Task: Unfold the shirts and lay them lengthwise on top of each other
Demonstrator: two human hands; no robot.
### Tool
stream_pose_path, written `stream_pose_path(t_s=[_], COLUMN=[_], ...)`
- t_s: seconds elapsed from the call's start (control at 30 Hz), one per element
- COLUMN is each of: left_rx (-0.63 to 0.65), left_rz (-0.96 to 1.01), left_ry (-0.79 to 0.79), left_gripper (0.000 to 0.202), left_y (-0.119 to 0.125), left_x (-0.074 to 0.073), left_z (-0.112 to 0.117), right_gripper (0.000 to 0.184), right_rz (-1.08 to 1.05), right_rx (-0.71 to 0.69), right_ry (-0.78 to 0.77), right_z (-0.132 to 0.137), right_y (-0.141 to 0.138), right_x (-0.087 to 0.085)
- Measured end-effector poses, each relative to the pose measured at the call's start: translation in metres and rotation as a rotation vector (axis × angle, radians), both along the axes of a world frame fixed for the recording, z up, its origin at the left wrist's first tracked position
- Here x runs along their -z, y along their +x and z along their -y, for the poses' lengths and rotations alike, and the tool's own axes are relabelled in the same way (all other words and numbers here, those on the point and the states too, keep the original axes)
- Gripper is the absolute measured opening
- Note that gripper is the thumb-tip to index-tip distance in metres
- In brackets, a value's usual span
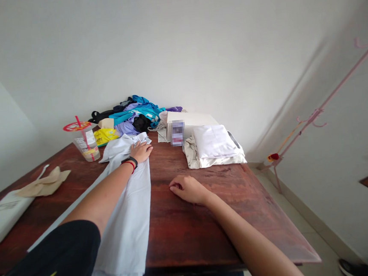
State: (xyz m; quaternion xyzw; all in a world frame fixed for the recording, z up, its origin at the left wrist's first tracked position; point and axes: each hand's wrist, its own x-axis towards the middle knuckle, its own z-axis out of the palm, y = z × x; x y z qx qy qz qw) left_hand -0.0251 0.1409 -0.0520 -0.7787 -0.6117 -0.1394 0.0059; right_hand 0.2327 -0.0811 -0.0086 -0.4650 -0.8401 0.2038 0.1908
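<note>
A white shirt [130, 228] lies lengthwise on the wooden table [185, 224], bunched at its far end and with its near end hanging over the front edge. My left hand [140, 151] rests flat on the far part of the shirt, fingers spread. To the right, my right hand [186, 188] sits on the bare wood, apart from the shirt. Its fingers are curled in, and nothing shows in them. Beyond it is a folded white garment [215, 141] on top of a cream cloth [191, 153].
A plastic cup [86, 142] with a red straw stands at left, near a yellow packet [105, 136]. A white case [7, 215] lies nearer. Behind are a heap of clothes [136, 112] and a white box [192, 119]. A pink rack [331, 95] stands at right.
</note>
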Motion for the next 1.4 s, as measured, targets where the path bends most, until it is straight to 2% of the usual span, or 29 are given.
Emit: stream_pose_path(t_s=[0.1,0.17,0.3,0.4,0.57,0.7,0.8,0.9,1.07,1.2,1.4], left_rx=[0.002,0.004,0.005,0.008,0.005,0.005,0.002,0.004,0.005,0.0,0.002], left_rz=[0.001,0.001,0.005,0.009,0.019,0.026,0.029,0.031,0.031,0.029,0.023], left_ry=[0.002,0.005,0.005,0.008,0.012,0.017,0.024,0.032,0.044,0.047,0.052], left_gripper=[0.05,0.049,0.05,0.05,0.05,0.048,0.048,0.048,0.046,0.045,0.046], left_y=[-0.001,-0.001,-0.002,-0.002,-0.003,-0.003,-0.002,-0.002,-0.002,-0.002,-0.002], left_x=[0.001,0.002,0.004,0.005,0.007,0.007,0.006,0.006,0.007,0.007,0.006], left_z=[-0.001,-0.002,-0.004,-0.005,-0.007,-0.007,-0.007,-0.006,-0.006,-0.006,-0.005], right_gripper=[0.019,0.02,0.027,0.031,0.033,0.04,0.049,0.054,0.05,0.045,0.049], right_rz=[-0.067,-0.192,-0.612,-0.917,-1.327,-1.454,-1.463,-1.456,-1.463,-1.441,-1.463], right_rx=[-0.001,0.039,0.308,0.519,0.83,0.995,1.052,1.052,0.983,1.011,0.978], right_ry=[-0.025,-0.057,-0.2,-0.293,-0.237,-0.17,-0.143,-0.107,-0.097,-0.039,0.017], right_z=[-0.001,-0.005,-0.02,-0.031,-0.042,-0.046,-0.048,-0.049,-0.054,-0.057,-0.053], right_y=[0.0,0.001,0.008,0.021,0.048,0.065,0.074,0.08,0.084,0.086,0.081], right_x=[0.002,0.006,0.009,0.003,-0.008,-0.01,-0.01,-0.01,-0.006,-0.004,-0.01])
